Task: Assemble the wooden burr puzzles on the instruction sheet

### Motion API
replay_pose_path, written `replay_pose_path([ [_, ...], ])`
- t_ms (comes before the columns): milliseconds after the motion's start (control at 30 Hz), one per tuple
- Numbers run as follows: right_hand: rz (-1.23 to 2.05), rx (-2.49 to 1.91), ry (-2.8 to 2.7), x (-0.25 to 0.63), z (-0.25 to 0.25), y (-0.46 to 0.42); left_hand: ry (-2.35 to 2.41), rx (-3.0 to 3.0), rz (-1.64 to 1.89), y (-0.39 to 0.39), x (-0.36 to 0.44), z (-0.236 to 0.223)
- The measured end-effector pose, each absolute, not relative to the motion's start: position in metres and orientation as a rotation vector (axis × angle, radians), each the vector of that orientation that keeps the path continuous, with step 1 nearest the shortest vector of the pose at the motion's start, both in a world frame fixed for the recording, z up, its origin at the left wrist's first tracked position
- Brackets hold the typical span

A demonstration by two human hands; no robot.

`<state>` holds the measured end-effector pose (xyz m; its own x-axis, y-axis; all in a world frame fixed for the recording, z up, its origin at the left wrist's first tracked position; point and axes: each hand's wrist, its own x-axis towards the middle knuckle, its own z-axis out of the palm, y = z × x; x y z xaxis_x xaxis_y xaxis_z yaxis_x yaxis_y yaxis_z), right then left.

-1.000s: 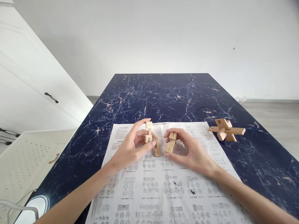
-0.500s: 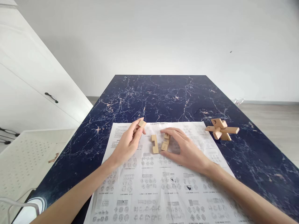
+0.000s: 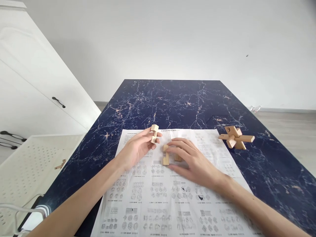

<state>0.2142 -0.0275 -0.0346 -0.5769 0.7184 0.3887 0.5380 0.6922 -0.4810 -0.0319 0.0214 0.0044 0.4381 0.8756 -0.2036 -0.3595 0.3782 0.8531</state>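
Observation:
My left hand [image 3: 137, 144] holds up a notched wooden puzzle piece [image 3: 154, 128] between thumb and fingers, above the top of the printed sheet [image 3: 138, 204]. A dark mark shows on its lower end. My right hand [image 3: 190, 153] rests low over the sheet. Its fingertip and thumb are at the two ends of a second notched wooden piece [image 3: 165, 160], which lies on the paper. Beneath the curled right fingers a third wooden piece [image 3: 178, 158] is mostly hidden.
An assembled wooden burr puzzle [image 3: 233, 137] with dark marks sits on the blue marbled table [image 3: 172, 102] at the right. To the left is a white perforated surface [image 3: 22, 171] with a small wooden item [image 3: 60, 164] and a cable [image 3: 22, 206]. White cabinets [image 3: 41, 65] stand behind it.
My left hand has turned its piece, so more of the notch shows. My right hand has shifted left from the third piece to the second one, covering more of the third.

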Motion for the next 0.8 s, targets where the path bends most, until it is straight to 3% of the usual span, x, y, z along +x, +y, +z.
replay_pose_path([
  [233,0.436,-0.897,-2.351,0.21,-0.026,-0.03,0.845,1.146,0.805,0.017,-0.035,-0.004],
  [633,0.383,-1.079,-2.365,0.239,-0.028,-0.012,1.297,2.325,0.737,0.006,-0.035,-0.03],
  [800,0.483,-1.01,-2.203,0.236,-0.023,-0.017,1.192,2.388,0.925,0.003,-0.03,-0.021],
])
